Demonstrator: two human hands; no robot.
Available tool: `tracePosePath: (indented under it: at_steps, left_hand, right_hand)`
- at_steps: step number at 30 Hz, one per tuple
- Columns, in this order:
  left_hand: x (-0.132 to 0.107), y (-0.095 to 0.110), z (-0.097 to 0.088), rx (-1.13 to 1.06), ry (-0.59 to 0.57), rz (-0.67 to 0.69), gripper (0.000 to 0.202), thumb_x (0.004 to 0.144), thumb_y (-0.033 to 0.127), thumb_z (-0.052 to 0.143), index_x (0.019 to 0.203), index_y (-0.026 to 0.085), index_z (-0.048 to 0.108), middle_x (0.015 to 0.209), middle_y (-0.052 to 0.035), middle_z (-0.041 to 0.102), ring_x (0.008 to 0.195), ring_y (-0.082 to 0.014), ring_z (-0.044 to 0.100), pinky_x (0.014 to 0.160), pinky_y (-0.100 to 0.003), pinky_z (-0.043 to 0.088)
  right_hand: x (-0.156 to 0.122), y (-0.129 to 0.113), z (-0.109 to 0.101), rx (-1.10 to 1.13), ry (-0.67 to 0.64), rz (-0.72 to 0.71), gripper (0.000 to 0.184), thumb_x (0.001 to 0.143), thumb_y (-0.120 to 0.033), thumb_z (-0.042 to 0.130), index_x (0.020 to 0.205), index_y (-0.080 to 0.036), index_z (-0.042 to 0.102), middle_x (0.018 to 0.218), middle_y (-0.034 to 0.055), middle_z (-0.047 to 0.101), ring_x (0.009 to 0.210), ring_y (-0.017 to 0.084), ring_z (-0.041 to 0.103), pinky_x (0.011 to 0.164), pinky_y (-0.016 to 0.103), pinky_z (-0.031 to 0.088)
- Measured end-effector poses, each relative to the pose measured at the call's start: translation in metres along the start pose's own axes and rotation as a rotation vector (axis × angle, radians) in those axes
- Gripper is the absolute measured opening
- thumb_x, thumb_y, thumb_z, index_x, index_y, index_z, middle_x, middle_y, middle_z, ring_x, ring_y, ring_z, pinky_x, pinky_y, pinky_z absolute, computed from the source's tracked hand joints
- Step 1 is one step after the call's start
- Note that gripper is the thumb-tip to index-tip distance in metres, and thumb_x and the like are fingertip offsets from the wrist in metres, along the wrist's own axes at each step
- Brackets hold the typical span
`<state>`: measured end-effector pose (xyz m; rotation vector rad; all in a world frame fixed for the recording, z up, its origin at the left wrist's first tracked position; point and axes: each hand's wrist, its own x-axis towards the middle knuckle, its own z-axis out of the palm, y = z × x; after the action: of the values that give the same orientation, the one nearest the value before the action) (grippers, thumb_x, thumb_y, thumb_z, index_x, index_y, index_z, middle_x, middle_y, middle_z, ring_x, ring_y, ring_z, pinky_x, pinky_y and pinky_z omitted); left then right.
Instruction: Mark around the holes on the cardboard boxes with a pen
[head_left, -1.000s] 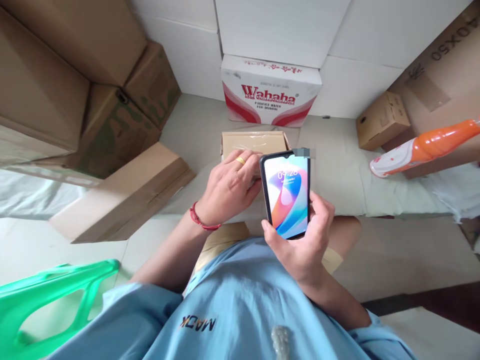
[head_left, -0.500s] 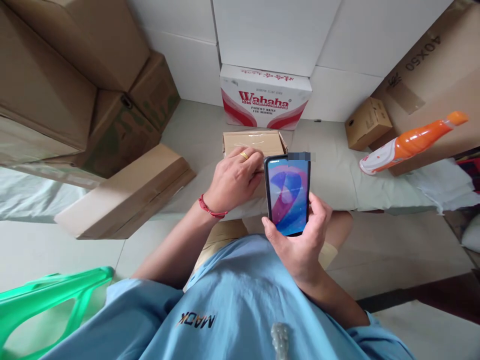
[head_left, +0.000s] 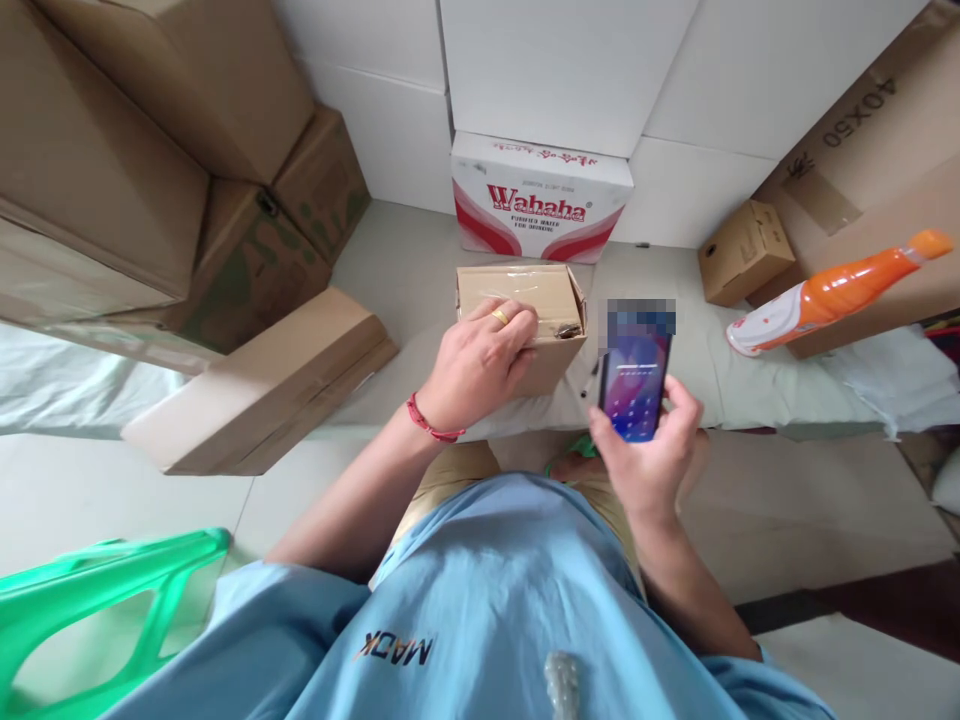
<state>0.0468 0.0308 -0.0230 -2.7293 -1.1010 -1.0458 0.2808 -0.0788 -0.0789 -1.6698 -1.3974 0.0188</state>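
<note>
My right hand [head_left: 651, 440] grips a smartphone [head_left: 636, 385], thumb along one side and fingers along the other. Its lit screen shows a number keypad on a blue and purple background; the upper part is blurred out. A small taped cardboard box [head_left: 517, 285] sits in front of me on the covered ledge, its right edge worn and slightly gaping. Over its near top edge lies my left hand [head_left: 484, 350], closed with the fingers curled under; whatever they may hold is hidden. Just right of those fingers, a small dark thing [head_left: 568, 330] shows at the box's corner, too small to name.
A white and red Wahaha carton [head_left: 540, 200] stands behind the box. Large cardboard boxes [head_left: 247, 270] are stacked left, with a long carton [head_left: 277, 390] near the edge. An orange-capped bottle [head_left: 840, 290] and a small box [head_left: 746, 250] are right. A green stool [head_left: 150, 565] stands lower left.
My right hand has moved the phone to the right, away from the box. The screen has gone from a lock picture to a keypad. My left hand stays at the box.
</note>
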Motion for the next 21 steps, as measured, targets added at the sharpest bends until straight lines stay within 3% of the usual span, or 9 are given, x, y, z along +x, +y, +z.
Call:
tracePosePath:
  at_steps: [2,5,10,12,17,19,21]
  left_hand:
    - [0.0,0.001,0.0,0.009,0.01,0.007,0.007,0.099,0.014,0.058,0.1,0.021,0.059,0.117,-0.0099,0.078,0.106,-0.0283,0.069,0.095,-0.042,0.058]
    - [-0.001,0.002,-0.001,0.012,0.02,0.007,0.008,0.1,0.014,0.057,0.101,0.021,0.06,0.118,-0.0095,0.078,0.107,-0.0276,0.069,0.095,-0.04,0.058]
    - [-0.002,0.005,-0.001,0.072,0.06,0.019,0.006,0.102,0.016,0.06,0.104,0.021,0.061,0.119,-0.0066,0.079,0.108,-0.0259,0.07,0.093,-0.037,0.057]
    - [-0.002,0.007,0.001,0.122,0.088,0.016,0.002,0.104,0.02,0.061,0.103,0.022,0.062,0.117,-0.006,0.079,0.105,-0.025,0.07,0.089,-0.036,0.056]
    - [-0.007,0.009,0.0,0.172,0.154,0.006,0.015,0.108,0.03,0.065,0.095,0.024,0.06,0.11,-0.0033,0.082,0.091,-0.0219,0.071,0.079,-0.037,0.054]
    - [-0.012,0.006,-0.004,0.138,0.175,0.004,0.017,0.105,0.03,0.07,0.095,0.025,0.058,0.109,-0.0032,0.083,0.089,-0.0217,0.072,0.078,-0.037,0.055]
    - [-0.019,0.001,-0.009,0.098,0.204,0.002,0.02,0.101,0.028,0.075,0.096,0.025,0.056,0.11,-0.0045,0.083,0.089,-0.0222,0.073,0.078,-0.037,0.057]
  right_hand:
    - [0.02,0.04,0.002,-0.146,0.067,0.154,0.091,0.072,-0.052,0.09,0.144,-0.014,0.05,0.131,0.0181,0.056,0.128,0.039,0.059,0.113,0.061,0.052]
    - [0.049,0.093,0.002,-0.359,-0.058,0.4,0.087,0.069,-0.044,0.088,0.141,-0.011,0.054,0.138,0.0239,0.055,0.131,0.041,0.059,0.113,0.058,0.052]
    - [0.077,0.142,0.003,-0.567,-0.242,0.603,0.094,0.072,-0.048,0.086,0.149,-0.007,0.052,0.144,0.0289,0.053,0.126,0.044,0.062,0.112,0.058,0.051]
    - [0.082,0.153,0.006,-0.581,-0.282,0.603,0.097,0.072,-0.051,0.085,0.151,-0.007,0.051,0.145,0.0296,0.053,0.126,0.043,0.062,0.112,0.057,0.05]
    - [0.088,0.167,0.013,-0.584,-0.351,0.55,0.092,0.077,-0.05,0.084,0.15,-0.002,0.055,0.146,0.0335,0.055,0.135,0.046,0.058,0.119,0.06,0.046]
    - [0.088,0.161,0.015,-0.562,-0.314,0.418,0.095,0.078,-0.052,0.085,0.153,-0.004,0.053,0.155,0.0352,0.05,0.147,0.05,0.048,0.124,0.068,0.038]
    - [0.088,0.145,0.021,-0.407,-0.33,0.17,0.106,0.08,-0.06,0.086,0.162,-0.009,0.044,0.166,0.0335,0.041,0.158,0.049,0.036,0.128,0.072,0.032]
